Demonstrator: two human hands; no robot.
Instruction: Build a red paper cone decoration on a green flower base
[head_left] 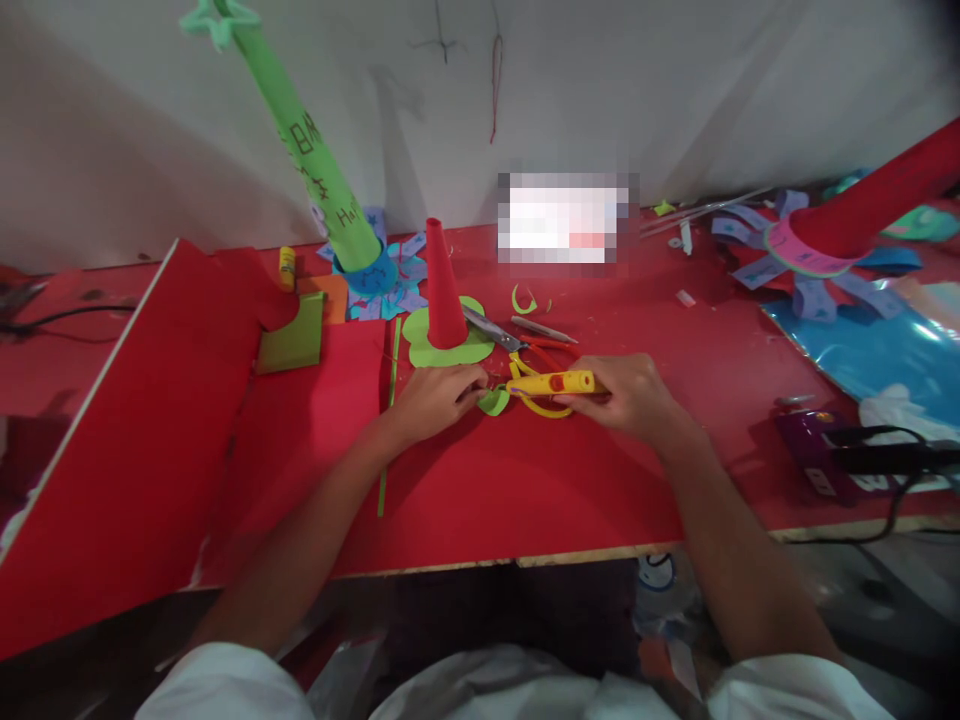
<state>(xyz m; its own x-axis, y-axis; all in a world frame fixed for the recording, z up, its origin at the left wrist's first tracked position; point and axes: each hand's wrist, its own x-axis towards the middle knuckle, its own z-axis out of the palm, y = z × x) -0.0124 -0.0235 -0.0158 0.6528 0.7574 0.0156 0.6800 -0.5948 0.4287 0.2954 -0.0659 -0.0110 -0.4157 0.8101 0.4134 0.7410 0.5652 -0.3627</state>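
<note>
Presently, your right hand (634,393) is closed around a yellow tool (551,384), its front end beside the green paper piece (494,403) pinched in your left hand (441,402), over the red tabletop (570,485). Scissors (506,338) lie directly behind the tool, crowding it. Just beyond your left hand, a red cone (445,295) stands upright on a green base (420,352).

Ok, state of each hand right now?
Left hand: closed, apparently pinching a small green piece.
Right hand: closed, holding a yellow glue gun.
</note>
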